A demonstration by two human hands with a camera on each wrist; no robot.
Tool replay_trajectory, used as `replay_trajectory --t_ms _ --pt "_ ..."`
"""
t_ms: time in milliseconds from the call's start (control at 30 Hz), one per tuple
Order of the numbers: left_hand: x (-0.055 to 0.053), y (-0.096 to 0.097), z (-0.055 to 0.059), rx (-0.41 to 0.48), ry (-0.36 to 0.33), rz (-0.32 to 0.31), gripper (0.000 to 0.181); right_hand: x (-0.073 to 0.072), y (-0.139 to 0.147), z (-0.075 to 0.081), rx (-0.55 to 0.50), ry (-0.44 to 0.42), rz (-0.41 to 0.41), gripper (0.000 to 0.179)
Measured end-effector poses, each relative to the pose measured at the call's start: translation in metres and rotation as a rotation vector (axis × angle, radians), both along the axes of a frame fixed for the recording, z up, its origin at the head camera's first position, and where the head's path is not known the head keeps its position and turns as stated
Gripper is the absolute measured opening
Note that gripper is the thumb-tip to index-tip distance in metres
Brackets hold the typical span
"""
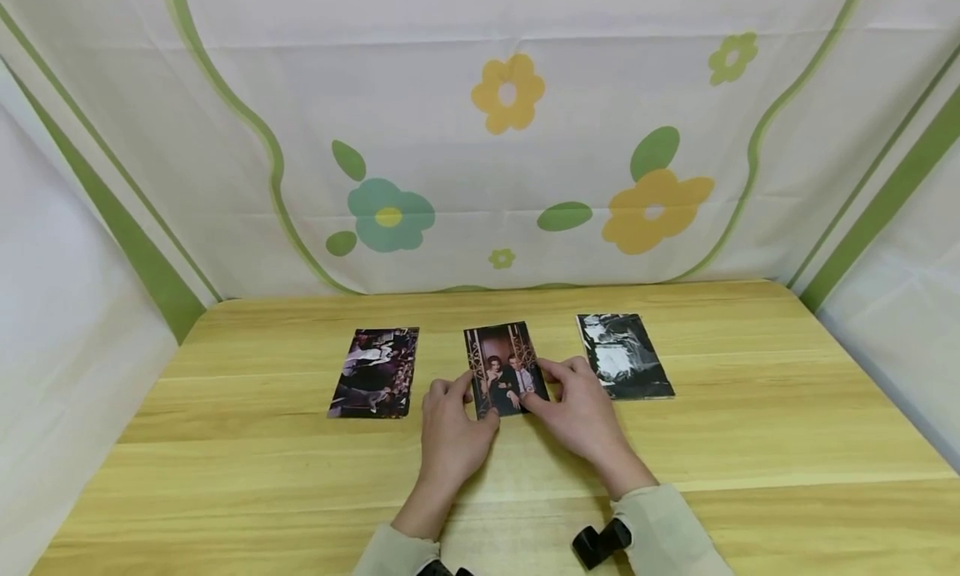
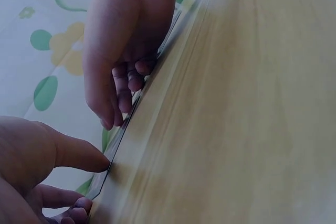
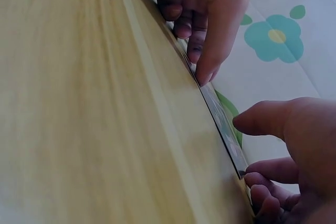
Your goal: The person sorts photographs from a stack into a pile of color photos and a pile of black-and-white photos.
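A colour photo print (image 1: 498, 376) of two seated people lies on the wooden table between the two hands. My left hand (image 1: 453, 430) holds its near left corner, thumb at the near edge and index finger at the left edge. In the left wrist view the left thumb (image 2: 86, 153) meets the print's edge. My right hand (image 1: 581, 405) is at the right side, its fingers bent against that edge. The right thumb (image 3: 262, 119) is raised a little off the print's surface in the right wrist view.
A second colour photo (image 1: 375, 374) lies to the left, turned sideways. To the right is a black-and-white photo (image 1: 624, 357), close beside the right hand. Behind the table (image 1: 247, 451) hangs a white cloth (image 1: 450, 17) with flowers, and cloth walls stand at both sides.
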State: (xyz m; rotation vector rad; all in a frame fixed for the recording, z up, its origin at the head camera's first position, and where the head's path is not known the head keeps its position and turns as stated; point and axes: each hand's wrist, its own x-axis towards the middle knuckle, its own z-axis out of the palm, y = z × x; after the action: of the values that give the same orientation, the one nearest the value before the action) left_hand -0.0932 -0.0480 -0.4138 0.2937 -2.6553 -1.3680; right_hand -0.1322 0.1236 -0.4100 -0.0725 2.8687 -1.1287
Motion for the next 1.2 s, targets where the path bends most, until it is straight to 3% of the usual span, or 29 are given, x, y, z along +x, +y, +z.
replay_trajectory --t_ms 433,700,967,1200 --pt "-0.0030 -0.0014 0.0058 0.021 -0.055 -0.011 0.074 0.0001 0.0009 0.0033 -0.059 -0.055 0.000 0.076" --pt "-0.0046 -0.0011 0.0070 0.034 -0.069 -0.004 0.076 -0.0004 0.0001 0.0058 -0.045 -0.044 -0.020 0.065" --pt "-0.0037 -0.0007 0.0078 0.155 -0.090 0.042 0.070 0.0003 -0.0024 0.0050 -0.053 -0.056 -0.014 0.061" --pt "-0.0036 0.0012 0.0084 0.146 -0.084 0.080 0.079 0.0009 -0.0032 0.0056 -0.064 -0.066 -0.022 0.059"
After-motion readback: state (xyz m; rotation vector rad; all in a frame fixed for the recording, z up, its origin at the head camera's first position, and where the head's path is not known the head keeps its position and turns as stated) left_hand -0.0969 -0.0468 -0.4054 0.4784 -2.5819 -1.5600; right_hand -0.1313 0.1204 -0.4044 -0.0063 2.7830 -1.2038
